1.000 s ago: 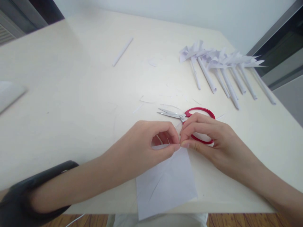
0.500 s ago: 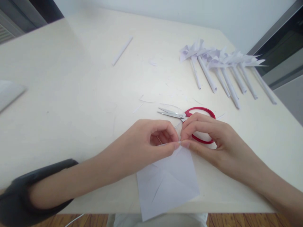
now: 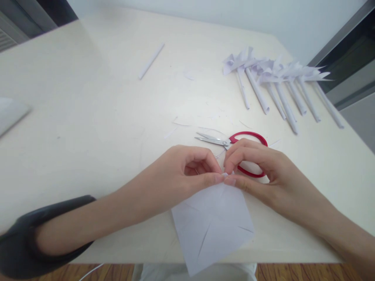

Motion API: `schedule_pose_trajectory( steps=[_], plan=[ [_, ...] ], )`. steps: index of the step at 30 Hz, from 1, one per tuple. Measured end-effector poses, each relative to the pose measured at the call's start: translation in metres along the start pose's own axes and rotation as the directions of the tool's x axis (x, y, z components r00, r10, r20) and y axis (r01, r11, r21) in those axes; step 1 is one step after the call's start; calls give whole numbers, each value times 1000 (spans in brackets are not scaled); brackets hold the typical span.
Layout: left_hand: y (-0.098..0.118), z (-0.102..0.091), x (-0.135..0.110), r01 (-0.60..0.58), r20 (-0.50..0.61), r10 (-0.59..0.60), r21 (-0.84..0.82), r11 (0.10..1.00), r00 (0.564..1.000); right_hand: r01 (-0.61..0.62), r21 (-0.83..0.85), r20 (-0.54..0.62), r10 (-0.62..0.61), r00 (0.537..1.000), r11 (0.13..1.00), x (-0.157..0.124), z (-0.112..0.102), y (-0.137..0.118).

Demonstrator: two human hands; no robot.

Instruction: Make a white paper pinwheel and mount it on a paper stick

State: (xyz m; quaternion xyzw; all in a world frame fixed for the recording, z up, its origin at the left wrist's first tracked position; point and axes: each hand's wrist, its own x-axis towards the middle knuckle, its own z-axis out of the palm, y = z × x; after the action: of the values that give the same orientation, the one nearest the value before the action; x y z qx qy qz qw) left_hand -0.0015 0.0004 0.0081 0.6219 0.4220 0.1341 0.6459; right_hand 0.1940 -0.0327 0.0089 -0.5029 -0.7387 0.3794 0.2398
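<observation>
A white square of paper [image 3: 216, 226] with slits cut in from its corners lies near the table's front edge, its lower corner sticking out past it. My left hand [image 3: 193, 168] pinches the paper's top corner between thumb and fingers. Right beside it, my right hand [image 3: 254, 168] pinches the same corner, the two thumbs nearly touching. Just beyond the hands rests a pair of scissors [image 3: 224, 143] with red handles, blades a little apart and pointing left. My right fingers partly cover the handles.
Several white paper pinwheels [image 3: 275, 72] on rolled sticks lie in a row at the back right. A lone rolled paper stick [image 3: 151, 61] is farther left. Thin paper scraps [image 3: 181, 124] are scattered beyond the scissors. A white object [image 3: 11, 113] shows at the left edge.
The paper has turned slightly and shifted right, showing more of its surface and a second slit. Both hands keep their pinch at the top corner. The scissors stay put.
</observation>
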Motion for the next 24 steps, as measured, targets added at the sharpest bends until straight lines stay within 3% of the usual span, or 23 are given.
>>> schedule_pose_trajectory(
  steps=[24],
  plan=[
    [-1, -1, -1, -33, -15, 35, 128, 991, 999, -17, 75, -31, 20, 999, 997, 0, 2, 0]
  ],
)
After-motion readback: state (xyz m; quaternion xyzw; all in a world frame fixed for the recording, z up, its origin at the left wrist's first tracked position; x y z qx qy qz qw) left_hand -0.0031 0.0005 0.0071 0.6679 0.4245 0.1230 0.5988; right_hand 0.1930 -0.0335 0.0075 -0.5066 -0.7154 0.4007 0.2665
